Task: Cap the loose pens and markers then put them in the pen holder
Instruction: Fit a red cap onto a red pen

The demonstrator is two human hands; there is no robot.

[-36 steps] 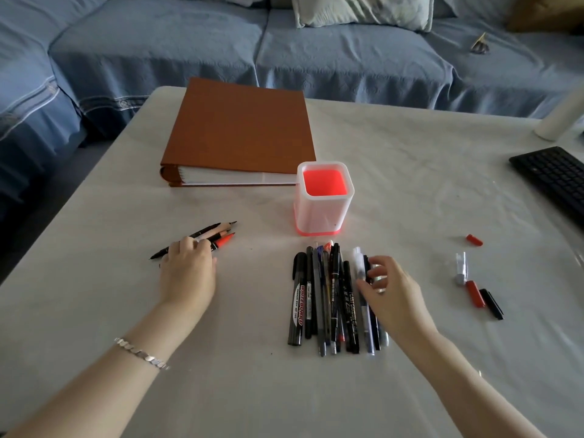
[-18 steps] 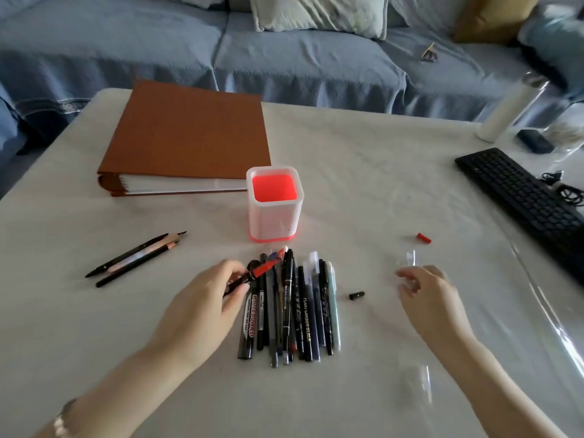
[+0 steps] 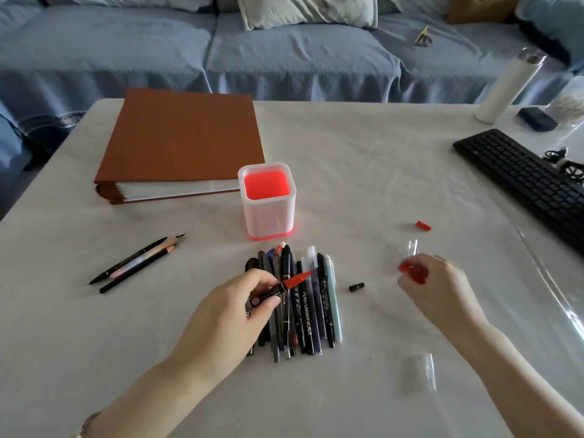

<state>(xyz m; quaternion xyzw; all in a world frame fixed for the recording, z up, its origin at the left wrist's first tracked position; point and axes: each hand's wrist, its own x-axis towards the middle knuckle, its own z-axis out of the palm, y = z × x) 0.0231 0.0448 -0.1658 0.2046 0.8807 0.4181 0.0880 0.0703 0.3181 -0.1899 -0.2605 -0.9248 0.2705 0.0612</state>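
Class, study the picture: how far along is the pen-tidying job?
Done: nothing; the pen holder is empty. In hand: left hand holds an uncapped red marker, right hand holds a red cap. Left: joining them, then moving the row of pens; a black cap lies loose.

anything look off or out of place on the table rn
Nothing spilled or broken. Loose caps lie strayed: a small red cap right of the holder, a black cap beside the pen row. Three pens or pencils lie apart at the left. The left hand holds an uncapped red marker; the right hand pinches a red cap.
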